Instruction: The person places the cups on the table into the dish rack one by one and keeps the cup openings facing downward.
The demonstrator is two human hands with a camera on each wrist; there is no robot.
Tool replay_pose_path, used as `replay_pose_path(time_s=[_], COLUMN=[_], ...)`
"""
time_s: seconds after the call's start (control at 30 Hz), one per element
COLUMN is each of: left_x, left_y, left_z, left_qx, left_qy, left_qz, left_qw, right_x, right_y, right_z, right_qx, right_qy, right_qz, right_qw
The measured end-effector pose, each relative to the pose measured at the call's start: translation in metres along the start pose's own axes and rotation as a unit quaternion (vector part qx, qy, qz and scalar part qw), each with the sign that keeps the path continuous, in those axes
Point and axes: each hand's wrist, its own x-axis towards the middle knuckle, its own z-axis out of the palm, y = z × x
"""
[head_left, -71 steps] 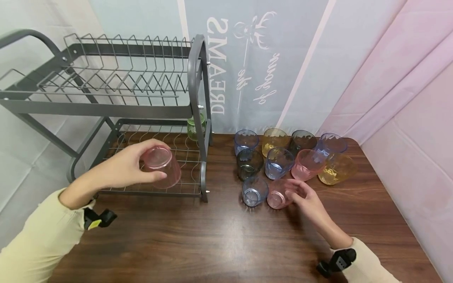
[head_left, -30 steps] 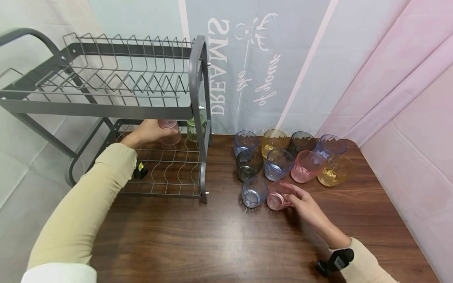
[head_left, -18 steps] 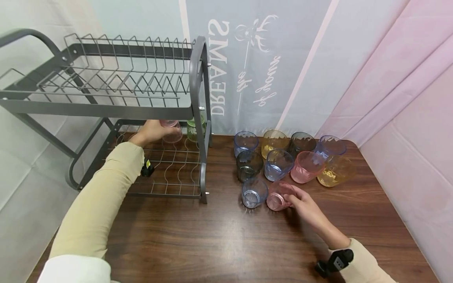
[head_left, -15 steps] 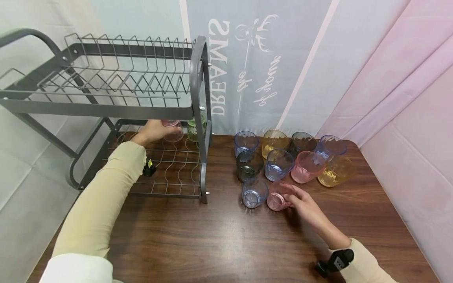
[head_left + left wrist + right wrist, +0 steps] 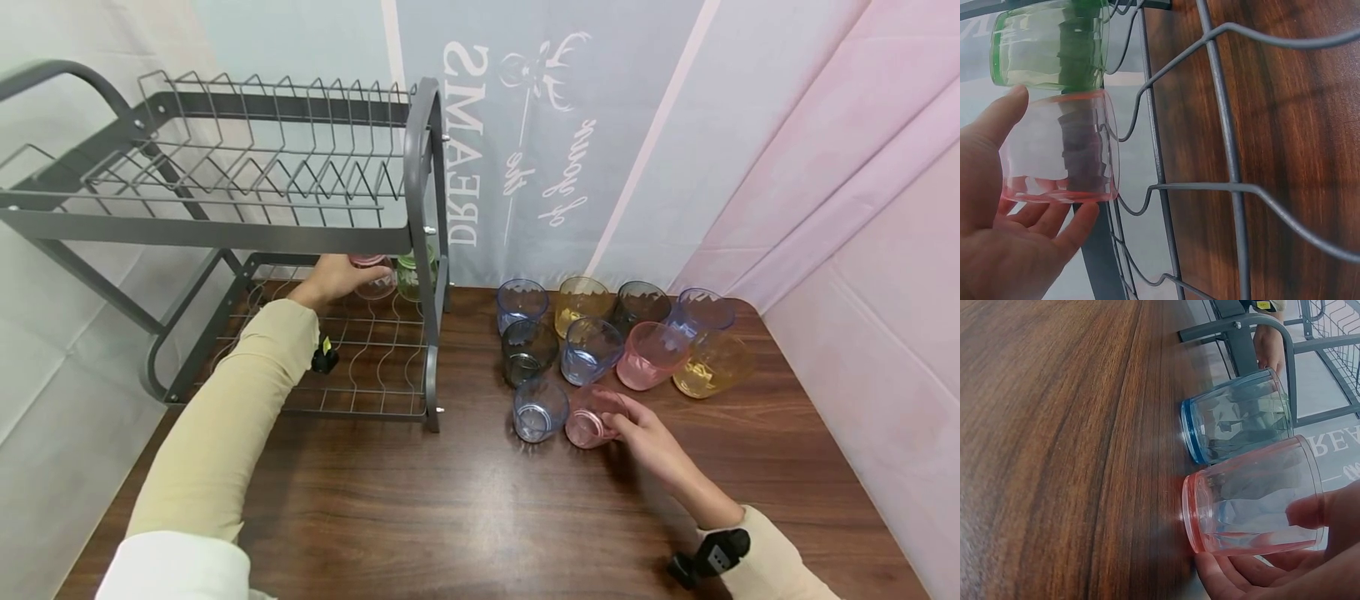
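On the lower tier of the rack, my left hand [image 5: 332, 280] holds an upside-down pink glass [image 5: 375, 288] near the back right. In the left wrist view, thumb and fingers lie on opposite sides of this glass, whose rim is at the wires. A green glass [image 5: 1047, 47] stands close beside it. At the front of the glass group on the table, my right hand [image 5: 651, 437] pinches the rim of another pink glass [image 5: 1254, 494], thumb inside and fingers outside. That glass stands upright on the wood, next to a pale blue glass [image 5: 537, 412].
Several upright blue, amber, grey and pink glasses crowd behind; an amber glass [image 5: 708, 367] is rightmost. The grey two-tier dish rack [image 5: 225, 236] fills the left, its upper tier overhanging my left hand. A printed curtain [image 5: 637, 67] hangs behind the table [image 5: 480, 517].
My left hand carried its pink glass back under the upper tier, then slightly right to beside the green glass. My right hand closed its pinch on the other pink glass, which stayed put.
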Motion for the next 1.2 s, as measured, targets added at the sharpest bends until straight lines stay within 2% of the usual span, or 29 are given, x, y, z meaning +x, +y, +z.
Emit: replay_pose_path(time_s=[0.23, 0.47, 0.6, 0.77, 0.87, 1.0, 1.07, 1.2], left_x=[0.001, 0.000, -0.003, -0.010, -0.016, -0.024, -0.028, -0.037], left_y=[0.000, -0.002, -0.001, 0.006, 0.009, 0.011, 0.013, 0.019], left_z=[0.001, 0.001, -0.002, -0.012, -0.020, -0.027, -0.030, -0.034], left_qx=[0.006, -0.009, -0.002, 0.040, 0.059, 0.083, 0.089, 0.074], left_qy=[-0.001, 0.003, -0.005, -0.007, -0.008, -0.020, -0.019, -0.002], left_qz=[-0.006, 0.008, -0.012, -0.031, -0.051, -0.096, -0.101, -0.083], left_qw=[1.0000, 0.9999, 0.9999, 0.9987, 0.9969, 0.9916, 0.9907, 0.9938], right_x=[-0.001, 0.001, 0.000, -0.001, -0.001, -0.001, -0.001, -0.001], right_y=[0.000, 0.001, 0.001, 0.000, -0.001, -0.001, -0.001, -0.001], right_z=[0.000, 0.001, 0.001, 0.002, 0.002, 0.003, 0.004, 0.004], right_qx=[-0.014, -0.015, -0.016, -0.009, -0.007, -0.010, -0.012, -0.014], right_qy=[0.000, 0.001, 0.001, 0.004, 0.007, 0.012, 0.015, 0.016], right_qz=[-0.001, -0.007, -0.012, -0.004, 0.003, 0.007, 0.010, 0.016], right_qw=[1.000, 1.000, 1.000, 1.000, 1.000, 1.000, 1.000, 1.000])
